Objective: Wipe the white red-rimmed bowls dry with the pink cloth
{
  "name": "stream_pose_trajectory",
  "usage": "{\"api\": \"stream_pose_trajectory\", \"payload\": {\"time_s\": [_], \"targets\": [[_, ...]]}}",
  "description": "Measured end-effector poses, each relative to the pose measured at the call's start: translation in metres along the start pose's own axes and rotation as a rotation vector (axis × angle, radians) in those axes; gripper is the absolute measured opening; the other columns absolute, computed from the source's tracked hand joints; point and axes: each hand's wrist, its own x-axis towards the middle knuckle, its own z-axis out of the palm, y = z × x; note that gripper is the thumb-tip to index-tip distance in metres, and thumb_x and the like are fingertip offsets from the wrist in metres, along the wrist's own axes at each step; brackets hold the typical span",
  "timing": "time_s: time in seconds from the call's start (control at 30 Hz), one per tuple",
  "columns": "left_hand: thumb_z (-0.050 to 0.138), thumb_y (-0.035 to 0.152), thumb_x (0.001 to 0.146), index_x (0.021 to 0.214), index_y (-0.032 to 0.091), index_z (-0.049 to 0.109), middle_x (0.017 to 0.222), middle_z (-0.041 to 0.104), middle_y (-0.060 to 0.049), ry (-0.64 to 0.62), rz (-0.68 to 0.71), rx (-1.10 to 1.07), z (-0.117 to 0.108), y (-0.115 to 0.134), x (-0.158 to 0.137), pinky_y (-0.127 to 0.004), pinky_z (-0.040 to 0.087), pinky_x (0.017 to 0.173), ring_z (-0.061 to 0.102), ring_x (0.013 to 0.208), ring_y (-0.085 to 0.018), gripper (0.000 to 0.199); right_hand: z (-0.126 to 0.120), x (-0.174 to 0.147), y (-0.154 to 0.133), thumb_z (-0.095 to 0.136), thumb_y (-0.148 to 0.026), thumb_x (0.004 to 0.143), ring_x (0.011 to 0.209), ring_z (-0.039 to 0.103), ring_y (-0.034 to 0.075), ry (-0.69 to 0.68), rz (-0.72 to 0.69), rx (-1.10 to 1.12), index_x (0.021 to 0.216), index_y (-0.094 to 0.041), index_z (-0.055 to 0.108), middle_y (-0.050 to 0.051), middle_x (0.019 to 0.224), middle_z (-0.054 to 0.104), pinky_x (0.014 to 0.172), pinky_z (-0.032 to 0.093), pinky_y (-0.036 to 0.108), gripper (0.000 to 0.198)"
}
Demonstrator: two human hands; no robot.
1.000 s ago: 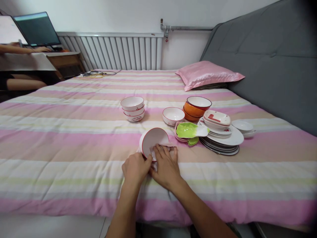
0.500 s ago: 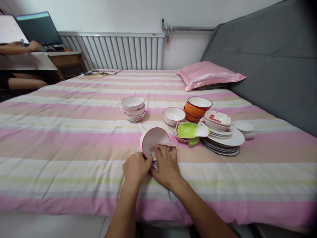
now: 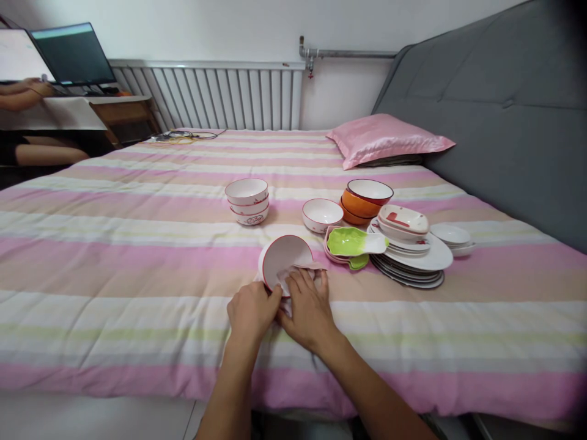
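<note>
The left hand (image 3: 250, 308) still grips the tilted bowl (image 3: 287, 253) and the right hand (image 3: 308, 310), half-curled, still holds a cloth (image 3: 312, 266) inside it, while a co-worker's hand (image 3: 41, 89) has shifted leftward.

A white bowl (image 3: 283, 256) with a thin red rim sits tilted, its mouth turned toward the near edge of the bed (image 3: 137, 318), about midway between the side edges. A thin, pale pink cloth (image 3: 312, 265) lies crumpled inside, partly hidden, spilling past the rim's right side.
</note>
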Motion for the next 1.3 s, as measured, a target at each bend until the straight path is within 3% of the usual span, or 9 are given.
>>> {"api": "stream_pose_trajectory", "payload": {"time_s": [0.3,0.63,0.9,1.03,1.3], "targets": [[0.038,0.041,0.079,0.078,0.020,0.069,0.086,0.072,-0.014,0.074,0.007,-0.011,-0.002,-0.003,0.004,-0.034,0.042,0.067,0.066,0.086,-0.030,0.038,0.003,-0.001,0.002,0.049,-0.049,0.086,0.136,0.030,0.031,-0.015,-0.002,-0.002,0.133,-0.014,0.046,0.014,0.141,0.048,0.111,-0.005,0.057,0.059],[0.041,0.040,0.076,0.065,0.023,0.060,0.076,0.071,-0.006,0.161,0.114,0.017,-0.011,-0.018,0.009,-0.032,0.036,0.060,0.065,0.078,-0.027,0.028,0.002,-0.002,0.002,0.045,-0.054,0.087,0.138,0.027,0.030,-0.034,0.011,-0.013,0.137,-0.017,0.043,0.010,0.148,0.040,0.111,-0.002,0.057,0.062],[0.038,0.061,0.078,0.080,0.020,0.070,0.088,0.072,-0.015,0.017,0.007,0.018,0.000,-0.004,0.004,-0.038,0.044,0.069,0.066,0.089,-0.035,0.052,0.006,0.000,0.003,0.043,-0.049,0.088,0.138,0.027,0.030,-0.058,0.029,-0.021,0.138,-0.014,0.043,0.013,0.146,0.042,0.111,-0.005,0.058,0.060],[0.038,0.053,0.080,0.093,0.016,0.071,0.095,0.071,-0.018,0.013,-0.008,0.037,0.003,0.001,0.001,-0.040,0.046,0.073,0.066,0.093,-0.036,0.051,0.007,0.000,0.003,0.045,-0.047,0.087,0.138,0.028,0.031,-0.059,0.027,-0.030,0.137,-0.014,0.043,0.013,0.146,0.042,0.111,-0.003,0.058,0.060],[0.039,0.042,0.078,0.079,0.020,0.069,0.088,0.072,-0.014,0.024,0.016,-0.017,-0.001,-0.004,0.006,-0.036,0.043,0.068,0.066,0.089,-0.032,0.037,0.004,-0.002,0.003,0.043,-0.050,0.088,0.139,0.027,0.031,-0.053,0.028,-0.005,0.138,-0.014,0.042,0.012,0.148,0.039,0.111,-0.004,0.058,0.062]]}}
